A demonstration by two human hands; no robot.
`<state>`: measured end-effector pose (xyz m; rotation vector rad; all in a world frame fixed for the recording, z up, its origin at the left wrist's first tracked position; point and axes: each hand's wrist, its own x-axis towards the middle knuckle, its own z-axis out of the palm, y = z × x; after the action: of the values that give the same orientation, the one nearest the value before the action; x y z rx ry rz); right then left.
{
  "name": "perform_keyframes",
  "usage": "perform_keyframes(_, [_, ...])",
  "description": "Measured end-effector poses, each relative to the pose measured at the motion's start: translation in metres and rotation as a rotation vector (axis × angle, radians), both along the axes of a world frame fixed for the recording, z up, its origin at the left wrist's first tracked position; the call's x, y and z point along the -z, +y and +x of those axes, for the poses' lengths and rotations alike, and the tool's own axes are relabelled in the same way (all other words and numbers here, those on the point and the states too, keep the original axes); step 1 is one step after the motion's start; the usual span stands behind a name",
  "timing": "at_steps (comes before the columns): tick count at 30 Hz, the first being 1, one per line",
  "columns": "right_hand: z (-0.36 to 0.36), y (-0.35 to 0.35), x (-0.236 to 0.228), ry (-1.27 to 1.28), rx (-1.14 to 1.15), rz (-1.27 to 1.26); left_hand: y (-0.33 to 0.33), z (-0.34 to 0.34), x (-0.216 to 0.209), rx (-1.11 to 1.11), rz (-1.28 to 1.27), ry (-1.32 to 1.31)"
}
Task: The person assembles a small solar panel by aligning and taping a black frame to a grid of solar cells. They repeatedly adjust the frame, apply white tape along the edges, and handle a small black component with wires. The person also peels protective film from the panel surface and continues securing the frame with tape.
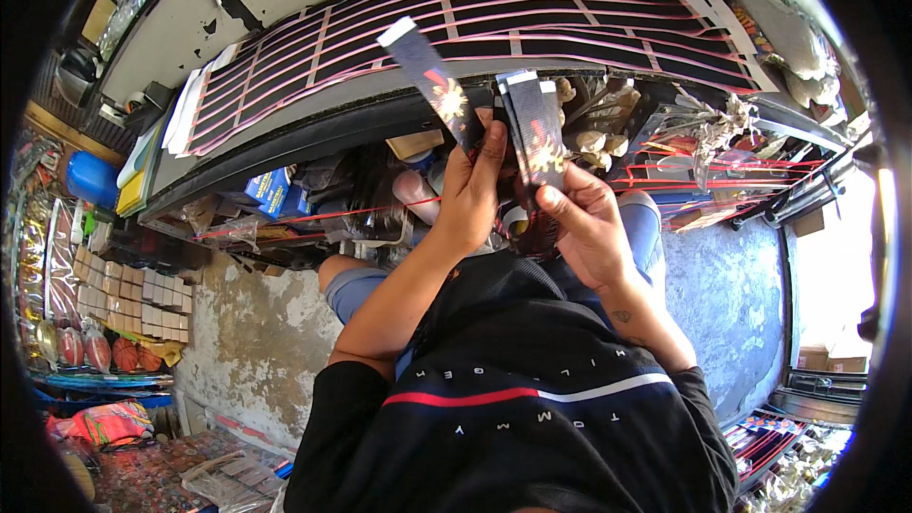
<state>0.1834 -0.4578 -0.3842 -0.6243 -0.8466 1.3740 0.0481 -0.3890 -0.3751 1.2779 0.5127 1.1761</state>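
Observation:
Above my lap, my left hand (472,188) pinches a long black printed strip (429,81) with a gold-and-red design and a white end. The strip tilts up and to the left. My right hand (591,226) grips a bundle of similar black strips (538,133), held nearly upright with white ends on top. The hands are close together, with the left fingertips beside the bundle. I cannot tell whether the strips are paper or cloth. The lower ends of the bundle are dark and partly hidden by my fingers.
Black sheets with pink lines (456,24) cover the table ahead. Below its edge are a cluttered shelf with blue boxes (268,192) and stretched red cords (722,176). Stacked small boxes (128,294) and balls (98,350) stand at left. A blue container (92,179) sits near the table's left end.

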Motion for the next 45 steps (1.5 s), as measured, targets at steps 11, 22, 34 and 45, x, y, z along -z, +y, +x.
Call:
perform_keyframes(11, [0.011, -0.003, -0.007, -0.025, 0.121, 0.113, 0.015, -0.012, 0.008, 0.148, 0.053, 0.267])
perform_keyframes(22, [0.014, 0.005, -0.013, -0.211, 0.018, 0.058, -0.005, -0.016, 0.016, 0.166, 0.507, 0.574])
perform_keyframes(34, [0.012, 0.003, -0.005, -0.226, 0.134, 0.089, -0.019, 0.009, 0.029, -0.097, 0.425, 0.238])
perform_keyframes(45, [0.009, 0.001, -0.004, -0.174, 0.331, 0.039, -0.033, 0.009, 0.036, 0.049, 0.122, 0.304])
